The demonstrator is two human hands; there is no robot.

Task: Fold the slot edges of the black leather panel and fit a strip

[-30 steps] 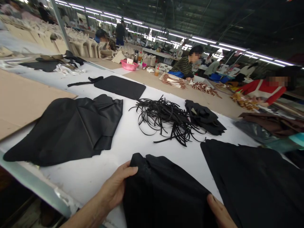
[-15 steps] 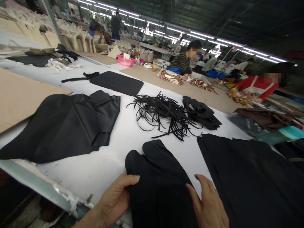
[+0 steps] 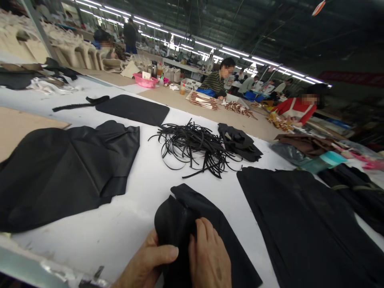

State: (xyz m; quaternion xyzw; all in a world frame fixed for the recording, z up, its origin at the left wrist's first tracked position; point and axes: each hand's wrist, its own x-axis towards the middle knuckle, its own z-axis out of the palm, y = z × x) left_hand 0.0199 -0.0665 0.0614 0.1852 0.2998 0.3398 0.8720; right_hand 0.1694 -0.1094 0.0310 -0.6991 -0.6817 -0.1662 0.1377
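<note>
A folded black leather-like piece [image 3: 222, 236] lies at the near edge of the white table, its rounded far end raised a little. My left hand [image 3: 150, 256] grips its left side, thumb on top and fingers underneath. Over the middle of the same piece, my right hand [image 3: 210, 256] has its fingers bent against the fold; the fingertips are partly hidden in the black material. Close to the right is a stack of large black pieces [image 3: 300, 216]. On the left a pile of creased black pieces [image 3: 66, 168] lies apart from my hands.
Beyond my hands lies a tangle of thin black strips [image 3: 195, 144], with small black pieces [image 3: 240, 142] beside it. A flat black panel [image 3: 132, 108] is farther back. A pink basket [image 3: 145, 80] and co-workers [image 3: 214, 82] are across the table. A teal item [image 3: 325, 161] sits at right.
My right hand has moved left from the piece's right edge onto its middle. The left part of the piece is now folded upward. The view has shifted to the right.
</note>
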